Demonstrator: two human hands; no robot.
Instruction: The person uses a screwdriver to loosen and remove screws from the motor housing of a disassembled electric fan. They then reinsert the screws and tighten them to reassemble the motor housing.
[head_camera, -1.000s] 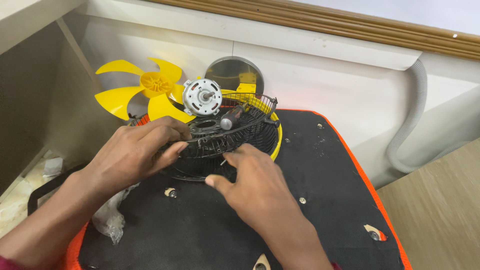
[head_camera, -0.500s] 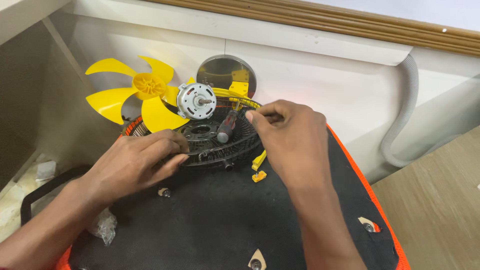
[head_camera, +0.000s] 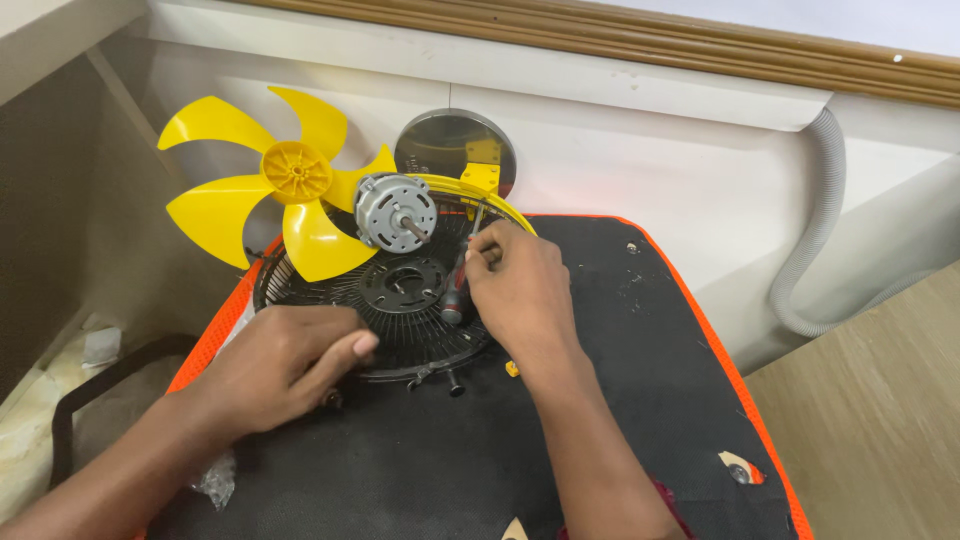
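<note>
The black fan guard lies flat on the black, orange-edged mat that covers the tabletop, at its far left part. The right hand is over the guard's right side, fingers pinched around a screwdriver with a dark red-and-black handle, shaft angled up toward the yellow rim. The left hand rests on the guard's near edge, fingers curled and pressed together, pinning it down.

Disassembled state: the silver motor sits loose at the guard's far edge, shaft exposed, and the yellow fan blade is off and leans against the wall behind. Guard and central hub plate remain joined. A small yellow part lies just beside the right wrist.

No packages, labels or signs are readable; a round metal plate stands against the wall, and a grey corrugated hose runs down at right.
</note>
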